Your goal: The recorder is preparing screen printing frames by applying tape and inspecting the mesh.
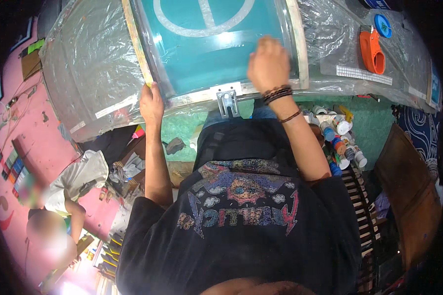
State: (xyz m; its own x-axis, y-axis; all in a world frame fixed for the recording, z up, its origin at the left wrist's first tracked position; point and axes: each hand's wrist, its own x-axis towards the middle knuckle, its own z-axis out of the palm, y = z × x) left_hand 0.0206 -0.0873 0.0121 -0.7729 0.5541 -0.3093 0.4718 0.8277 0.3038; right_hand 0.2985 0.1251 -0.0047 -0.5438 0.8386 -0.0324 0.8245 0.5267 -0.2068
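Note:
In front of me lies a screen-printing frame (296, 42) with pale wooden sides and teal mesh. Its mesh (197, 59) carries a light round outline with a vertical bar, cut off by the upper edge. My left hand (151, 102) is closed around the frame's near left corner, thumb on top. Over the mesh's right part is my right hand (269, 66), back upward and fingers curled in. Whatever those fingers hold, if anything, is hidden beneath them. A metal hinge clamp (227, 102) sits at the middle of the frame's near edge.
Clear plastic sheeting (91, 64) covers the table. To the right lie an orange plastic piece with holes (371, 53), a blue round lid (383, 25) and a white gridded strip (364, 75). Several paint bottles (340, 125) stand below right. Another person (59, 226) sits at lower left.

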